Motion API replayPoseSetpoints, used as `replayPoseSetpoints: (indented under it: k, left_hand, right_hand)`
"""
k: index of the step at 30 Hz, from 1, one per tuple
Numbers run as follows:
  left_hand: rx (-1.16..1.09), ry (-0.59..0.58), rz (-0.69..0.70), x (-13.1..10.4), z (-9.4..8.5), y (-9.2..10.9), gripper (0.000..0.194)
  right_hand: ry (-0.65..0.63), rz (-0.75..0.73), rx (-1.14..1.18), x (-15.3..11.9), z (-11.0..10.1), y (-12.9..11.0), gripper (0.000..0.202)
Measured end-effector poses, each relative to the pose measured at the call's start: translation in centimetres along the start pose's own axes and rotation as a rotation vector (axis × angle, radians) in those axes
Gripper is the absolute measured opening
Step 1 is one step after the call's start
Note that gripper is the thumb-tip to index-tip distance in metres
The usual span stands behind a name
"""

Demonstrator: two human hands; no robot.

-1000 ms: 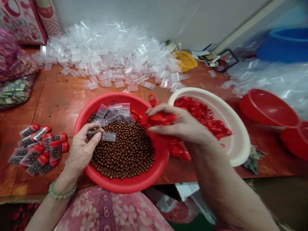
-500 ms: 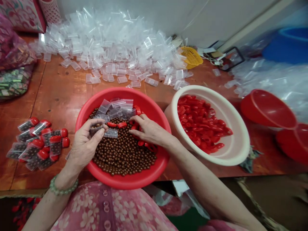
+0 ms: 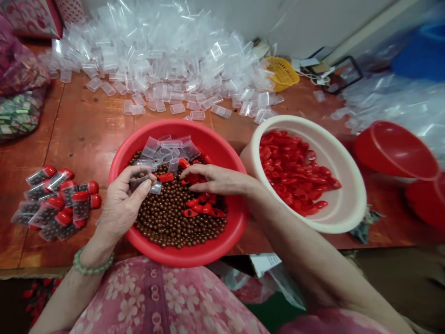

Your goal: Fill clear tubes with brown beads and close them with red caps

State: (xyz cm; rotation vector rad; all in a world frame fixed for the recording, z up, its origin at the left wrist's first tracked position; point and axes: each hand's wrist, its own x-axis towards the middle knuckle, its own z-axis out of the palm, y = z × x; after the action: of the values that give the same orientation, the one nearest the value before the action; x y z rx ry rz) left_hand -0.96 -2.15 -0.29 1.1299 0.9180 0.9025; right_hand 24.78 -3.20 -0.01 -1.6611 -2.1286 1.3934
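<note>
My left hand (image 3: pixel 127 197) is closed around a clear plastic container (image 3: pixel 139 178) with brown beads inside, over the left part of a red basin (image 3: pixel 187 262). Brown beads (image 3: pixel 167 222) fill the basin's bottom, with clear empty containers (image 3: pixel 167 150) at its far side. My right hand (image 3: pixel 217 180) hovers over red caps (image 3: pixel 205 206) on the basin's right side, its fingers apart and nothing seen between them. Another red cap (image 3: pixel 164 177) lies by my left fingertips.
Filled, red-capped containers (image 3: pixel 55 202) lie on the table (image 3: pixel 86 139) at left. A white basin (image 3: pixel 347 185) of red caps stands at right, near red bowls (image 3: pixel 396 148). Clear containers (image 3: pixel 156 60) are heaped at the back, beside a yellow basket (image 3: pixel 283 74).
My right hand has shifted slightly right and up, and red caps now lie spread below it on the beads. My left hand keeps its container. The view has shifted a little.
</note>
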Motion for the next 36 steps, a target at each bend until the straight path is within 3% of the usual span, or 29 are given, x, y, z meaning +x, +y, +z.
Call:
replayPoseSetpoints:
  k: [5, 8, 11, 14, 17, 21, 25, 29, 31, 36]
  left_hand:
    - [-0.006, -0.005, 0.001, 0.0, 0.0, -0.1, 0.021]
    - [0.003, 0.001, -0.006, 0.0, 0.0, 0.1, 0.022]
    - [-0.014, 0.028, -0.027, -0.1, 0.2, 0.3, 0.024]
    - [-0.042, 0.045, -0.035, -0.1, 0.3, 0.4, 0.024]
    - [-0.044, 0.04, -0.024, -0.1, 0.3, 0.4, 0.024]
    - [0.002, 0.023, -0.027, -0.3, 0.3, 0.6, 0.022]
    - [0.023, -0.001, -0.042, -0.3, 0.2, 0.5, 0.02]
    - [0.051, -0.006, -0.031, -0.3, 0.2, 0.3, 0.021]
    - [0.058, -0.019, -0.019, -0.2, 0.1, 0.2, 0.021]
    - [0.078, -0.033, 0.006, -0.2, 0.0, 0.1, 0.02]
  right_hand:
    - [0.074, 0.084, -0.325, -1.0, -1.2, 0.5, 0.032]
    - [0.109, 0.162, -0.467, -1.6, -0.2, -0.1, 0.039]
    - [0.181, 0.139, -0.576, -1.7, 1.2, -1.6, 0.033]
    - [0.266, 0.116, -0.67, -0.6, 2.4, -3.7, 0.025]
    - [0.257, 0.006, -0.723, 1.4, 3.1, -5.4, 0.025]
    - [0.228, -0.059, -0.761, 3.4, 3.7, -5.7, 0.023]
    - [0.297, -0.054, -0.604, 2.8, 3.5, -5.0, 0.019]
    - [0.363, -0.099, -0.025, 0.9, 3.0, -5.3, 0.018]
    - [0.397, -0.15, 0.155, 0.4, 3.0, -5.9, 0.017]
    - [0.407, -0.243, 0.034, 0.7, 3.5, -7.5, 0.008]
